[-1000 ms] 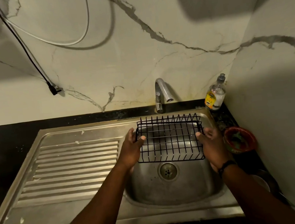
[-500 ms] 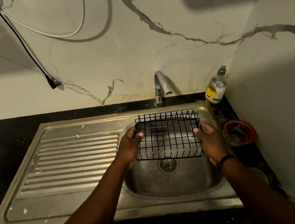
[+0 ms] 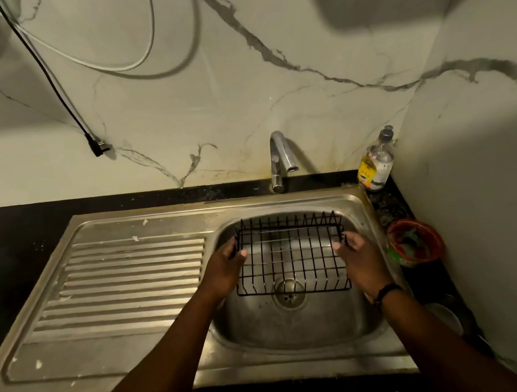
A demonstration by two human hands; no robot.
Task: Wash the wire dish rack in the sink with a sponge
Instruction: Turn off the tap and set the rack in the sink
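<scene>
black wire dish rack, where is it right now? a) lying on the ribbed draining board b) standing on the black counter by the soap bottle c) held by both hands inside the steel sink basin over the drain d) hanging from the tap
c: the black wire dish rack sits down in the steel sink basin, its near edge over the round drain, with the left hand and right hand gripping its two sides.

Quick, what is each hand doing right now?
Left hand: grips the left side of the wire rack.
Right hand: grips the rack's right side.
</scene>
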